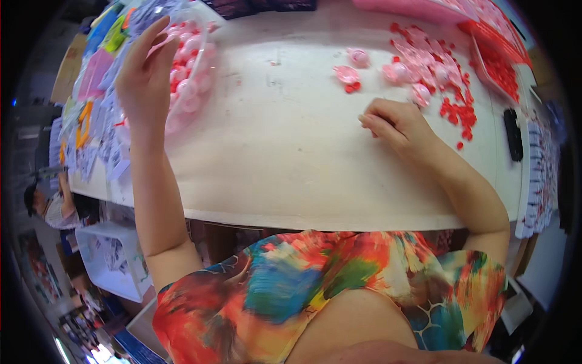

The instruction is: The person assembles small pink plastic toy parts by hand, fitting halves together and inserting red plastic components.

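Taking the centre of the view as the dial, the person's left hand (pixel 145 70) is hovering at ten o'clock beside a rounded, translucent pink plastic bin (pixel 176 124), which is holding glossy pink round pieces (pixel 190 104) mixed with red ones. Its fingers are bending loosely, standing partly open; whether they are gripping anything cannot be told. The right hand (pixel 397 124) is lying low over a broad white tabletop (pixel 273 176) at two o'clock, its fingers curling inward and its thumb closing near the index finger; any small item inside is being hidden. A shiny pink round ornament (pixel 419 94) is sitting just beyond its knuckles, toward one o'clock from the hand. More translucent pink petal-like pieces (pixel 418 51) are lying farther out, and small red pieces (pixel 459 115) are scattering toward the two o'clock edge. A bright red plastic tray (pixel 479 60) is standing past them, holding similar red pieces, and a black elongated object (pixel 513 134) is lying between two and three o'clock.
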{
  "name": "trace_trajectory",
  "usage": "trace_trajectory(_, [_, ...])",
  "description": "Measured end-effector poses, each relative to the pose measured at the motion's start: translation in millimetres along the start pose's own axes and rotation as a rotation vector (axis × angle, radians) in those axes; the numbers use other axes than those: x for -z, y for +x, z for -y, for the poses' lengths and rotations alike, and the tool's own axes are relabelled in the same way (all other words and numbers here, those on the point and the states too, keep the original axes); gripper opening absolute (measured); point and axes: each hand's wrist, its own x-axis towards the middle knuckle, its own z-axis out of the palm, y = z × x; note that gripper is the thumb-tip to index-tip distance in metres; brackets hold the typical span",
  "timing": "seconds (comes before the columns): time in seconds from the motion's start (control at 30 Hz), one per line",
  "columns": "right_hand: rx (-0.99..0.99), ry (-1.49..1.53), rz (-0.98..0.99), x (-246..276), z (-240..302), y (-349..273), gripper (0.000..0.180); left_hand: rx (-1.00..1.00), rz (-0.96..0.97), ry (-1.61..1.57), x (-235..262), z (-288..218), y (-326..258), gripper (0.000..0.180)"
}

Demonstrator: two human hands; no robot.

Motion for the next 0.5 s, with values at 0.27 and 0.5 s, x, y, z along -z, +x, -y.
trace_trajectory(0.27, [0.019,-0.030,-0.006,3.7,-11.0,4.0,0.021,-0.162,0.465,0.149,8.8,-152.9,-51.5,0.011])
trace_trajectory(0.5, [0.092,-0.148,-0.024,-2.2,-9.6,7.1,0.022,-0.105,0.493,-0.257,-93.6,-78.7,-36.0,0.036])
